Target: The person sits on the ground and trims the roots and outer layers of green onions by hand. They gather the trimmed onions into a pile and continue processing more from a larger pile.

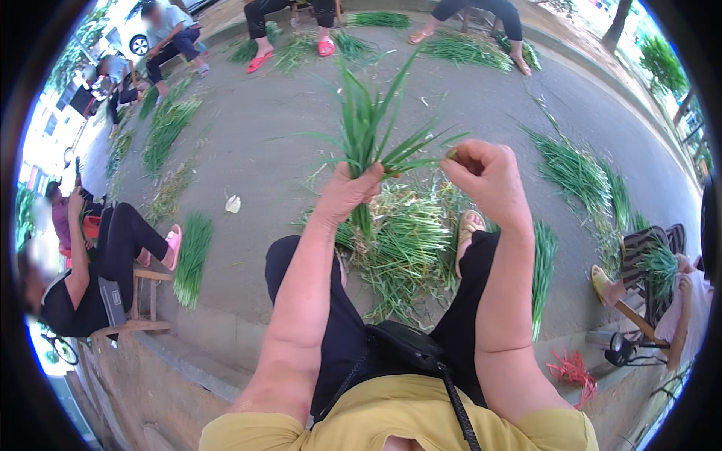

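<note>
- While the left hand (347, 192) wraps snugly around the stems of a bunch (361, 124), the leaves rise upright beyond the person's knees, over the left part of a pile (406, 240).
- Long, flat and slender, the bunch's leaves run from bright to deep green; they fan out loosely above the fist, several leaning to the right and one thin blade sticking out to the left.
- Below the fist, the stems gather into a narrow green tail.
- To the right of the bunch, the right hand (487, 177) pinches a leaf (427, 162) at its tip between thumb and forefinger, the other fingers curled in.
- Green stalks lie tangled with pale, straw-coloured bits in the pile, on the grey ground (263, 128) between the person's feet.
</note>
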A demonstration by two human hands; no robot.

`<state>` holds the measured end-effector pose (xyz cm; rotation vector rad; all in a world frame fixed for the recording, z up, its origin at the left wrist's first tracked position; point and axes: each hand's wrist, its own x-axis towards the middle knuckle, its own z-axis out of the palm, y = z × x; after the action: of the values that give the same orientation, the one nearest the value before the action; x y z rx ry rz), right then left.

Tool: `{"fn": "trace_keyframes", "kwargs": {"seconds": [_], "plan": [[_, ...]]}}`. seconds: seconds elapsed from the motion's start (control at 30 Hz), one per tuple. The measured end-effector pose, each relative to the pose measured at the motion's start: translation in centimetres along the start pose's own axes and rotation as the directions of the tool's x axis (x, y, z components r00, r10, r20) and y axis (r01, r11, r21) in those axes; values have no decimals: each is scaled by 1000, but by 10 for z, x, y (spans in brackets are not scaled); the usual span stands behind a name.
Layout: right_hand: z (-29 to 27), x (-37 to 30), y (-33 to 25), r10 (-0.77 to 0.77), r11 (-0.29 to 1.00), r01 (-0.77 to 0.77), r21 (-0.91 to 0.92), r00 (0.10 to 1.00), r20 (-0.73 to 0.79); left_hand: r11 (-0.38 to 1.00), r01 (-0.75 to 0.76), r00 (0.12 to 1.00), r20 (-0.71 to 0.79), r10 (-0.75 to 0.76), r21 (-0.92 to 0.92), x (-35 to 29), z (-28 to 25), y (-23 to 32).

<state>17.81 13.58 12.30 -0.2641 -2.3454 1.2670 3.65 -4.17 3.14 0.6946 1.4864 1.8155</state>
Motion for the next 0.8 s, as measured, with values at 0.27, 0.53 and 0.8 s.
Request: {"fn": "trace_keyframes", "kwargs": {"seconds": [0.27,0.53,0.8], "plan": [[-1,-2,-1,96,995,-97,-5,980,172,944,-37,979,-179,101,329,5,-7,-14],[7,1,7,102,993,-86,-77,964,247,644,-338,851,-69,520,687,12,-8,-17],[3,2,23,117,992,-104,-76,972,203,438,-212,724,-161,671,873,7,-13,-7]]}}
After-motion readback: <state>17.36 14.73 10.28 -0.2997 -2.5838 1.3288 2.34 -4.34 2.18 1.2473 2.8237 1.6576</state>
